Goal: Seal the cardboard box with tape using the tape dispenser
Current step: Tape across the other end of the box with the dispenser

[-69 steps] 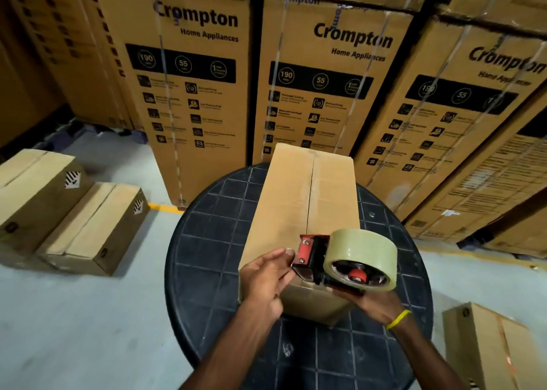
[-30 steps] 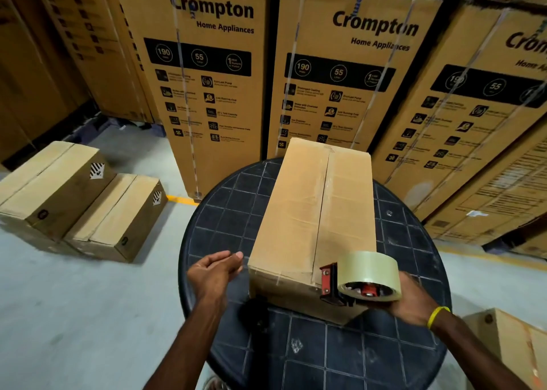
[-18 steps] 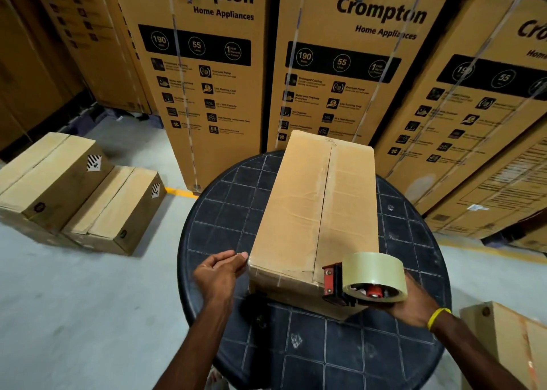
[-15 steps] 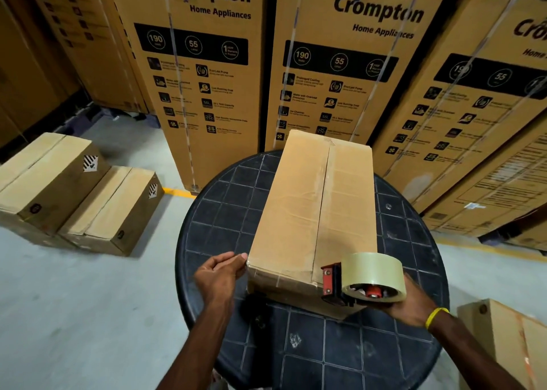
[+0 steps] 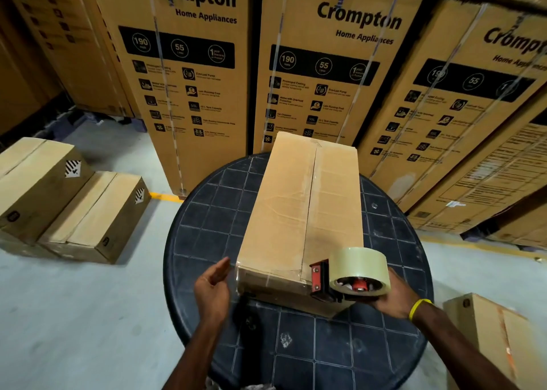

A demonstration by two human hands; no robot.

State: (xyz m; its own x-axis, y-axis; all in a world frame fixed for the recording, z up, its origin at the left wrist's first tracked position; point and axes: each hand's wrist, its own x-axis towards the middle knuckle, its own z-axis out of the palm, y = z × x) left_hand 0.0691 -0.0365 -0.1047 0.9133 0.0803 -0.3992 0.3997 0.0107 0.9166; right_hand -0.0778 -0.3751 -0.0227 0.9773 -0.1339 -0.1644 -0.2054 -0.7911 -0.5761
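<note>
Since the preceding frame, left hand (image 5: 212, 289) had drawn off the box corner; tape dispenser (image 5: 349, 275) position unchanged.

Long cardboard box (image 5: 305, 212) lay lengthwise on the round black counter (image 5: 207, 227), centre seam running away from the person. Left hand was spread, fingers loose, just beside the near left corner, not touching it. Right hand (image 5: 390, 299), yellow wristband (image 5: 418, 309) on its wrist, was clamped around the dispenser from below, red head set against the near end of the seam. Large printed cartons (image 5: 189, 64) stood behind.

Matt cardboard box (image 5: 302, 212); glossy clear tape roll (image 5: 358, 268); scuffed black plastic table (image 5: 207, 241).
</note>
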